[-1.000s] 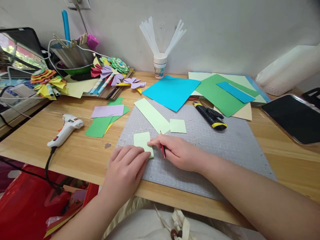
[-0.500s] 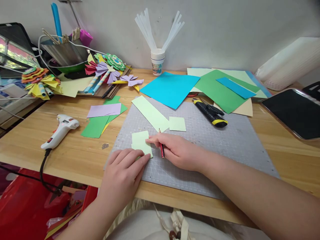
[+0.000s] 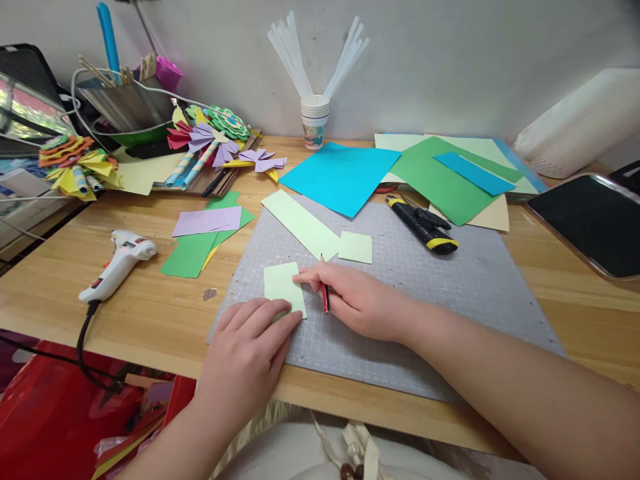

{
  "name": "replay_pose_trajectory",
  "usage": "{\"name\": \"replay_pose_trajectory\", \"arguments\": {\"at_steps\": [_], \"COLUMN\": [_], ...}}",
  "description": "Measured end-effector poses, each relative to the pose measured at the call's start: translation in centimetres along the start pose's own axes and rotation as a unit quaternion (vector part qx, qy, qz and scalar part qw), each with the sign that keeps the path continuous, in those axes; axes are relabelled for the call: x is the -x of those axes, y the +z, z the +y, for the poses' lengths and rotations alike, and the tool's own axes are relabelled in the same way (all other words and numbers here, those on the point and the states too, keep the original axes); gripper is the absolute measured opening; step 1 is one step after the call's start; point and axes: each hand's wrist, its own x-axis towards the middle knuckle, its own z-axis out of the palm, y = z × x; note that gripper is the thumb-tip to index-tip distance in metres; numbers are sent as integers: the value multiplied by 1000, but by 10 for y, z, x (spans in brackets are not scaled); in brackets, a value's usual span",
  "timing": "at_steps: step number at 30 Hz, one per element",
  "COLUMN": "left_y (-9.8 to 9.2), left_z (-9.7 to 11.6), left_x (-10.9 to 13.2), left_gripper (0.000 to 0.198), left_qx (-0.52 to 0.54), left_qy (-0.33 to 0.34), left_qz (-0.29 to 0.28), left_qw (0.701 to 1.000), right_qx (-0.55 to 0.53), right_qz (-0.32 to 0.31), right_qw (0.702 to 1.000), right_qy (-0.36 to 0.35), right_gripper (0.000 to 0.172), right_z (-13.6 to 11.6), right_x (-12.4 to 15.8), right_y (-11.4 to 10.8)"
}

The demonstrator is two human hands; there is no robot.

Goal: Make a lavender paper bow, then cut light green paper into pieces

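Observation:
A pale green paper piece (image 3: 282,283) lies at the left of the grey cutting mat (image 3: 410,320). My left hand (image 3: 249,341) grips its near edge, with the thumb at the lower right corner and the fingers along the bottom. My right hand (image 3: 363,301) is closed around a red-and-black pencil (image 3: 326,297), point up and away from the paper. Its index finger touches the paper's right edge. Just beyond the hands are a pale green strip (image 3: 300,223) and a small pale green square (image 3: 355,247).
A yellow-and-black cutter (image 3: 423,225) rests on the mat's far side. Blue paper (image 3: 343,179) and green paper (image 3: 450,180) lie behind. At left is a white glue gun (image 3: 119,263); a tablet (image 3: 593,223) is at right. Paper cups (image 3: 315,123) hold glue sticks.
The offset edges at the left and upper part of the pale green paper under my hands now line up into one even outline. Both hands stay nearly in place.

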Motion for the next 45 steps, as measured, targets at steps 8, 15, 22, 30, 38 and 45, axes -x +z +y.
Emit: {"name": "replay_pose_trajectory", "arguments": {"at_steps": [8,15,22,30,38,45], "left_y": [0,0,0,-2,0,-1], "left_z": [-1,0,1,2,2,3], "left_x": [0,0,-2,-1,0,0], "left_gripper": [18,18,20,18,20,20], "left_qx": [3,-2,-6,-11,-10,1], "left_qy": [1,-1,0,3,-5,-11], "left_qz": [-3,-4,-16,-14,-7,-6], "left_qw": [1000,1000,1000,1000,1000,1000], "right_qx": [-18,-22,-20,-16,-13,-5], "right_qz": [8,9,7,9,5,13], "right_qw": [1000,1000,1000,1000,1000,1000], "right_qy": [1,6,1,2,1,-1], "right_gripper": [23,22,24,21,23,22], "right_z": [1,1,3,1,2,1], "right_x": [-2,-1,0,-1,-1,0], "right_y": [0,0,1,0,0,0]}}
